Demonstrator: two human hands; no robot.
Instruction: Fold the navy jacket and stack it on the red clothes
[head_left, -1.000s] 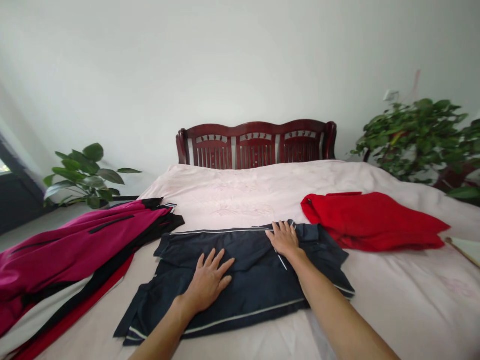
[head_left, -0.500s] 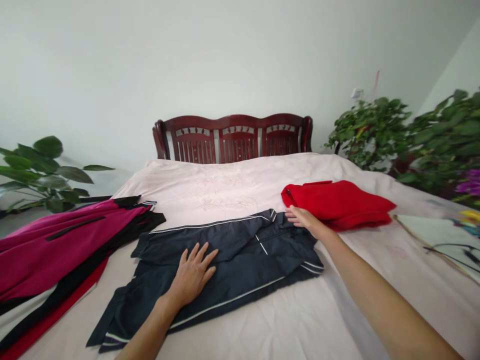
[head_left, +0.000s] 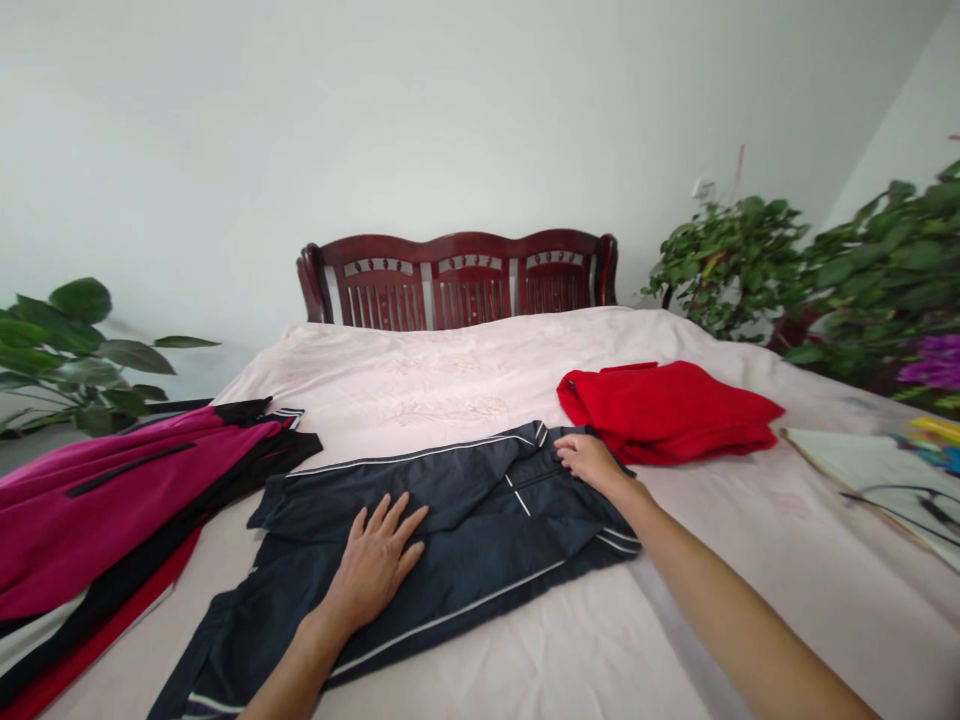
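The dark blue garment [head_left: 465,560] lies spread and folded on the bed [head_left: 540,650], at about 7 o'clock from the middle of the view. It looks thin, smooth and limp, so it is probably light and a little slippery, with nothing fragile about it. It would likely crease or slide if pulled from one side only, and a flat palm should steady it well. The best holds seem to be the corners of its right end, at 2 and 3 o'clock from its middle, gripped through all layers together.

The left hand [head_left: 377,558] rests flat near the middle with its fingers spread and released. The right hand [head_left: 596,468] is at 2 o'clock, fingers curled down onto the edge; whether they pinch any cloth, I cannot tell. The red clothing [head_left: 671,415] sits just beyond that hand, and the pink clothing [head_left: 97,530] lies at 9 o'clock.

Half a second ago, the right hand was straighter and nearer the red clothing; now it bends in over the dark cloth. The left hand keeps its flat place, and the view differs only slightly.
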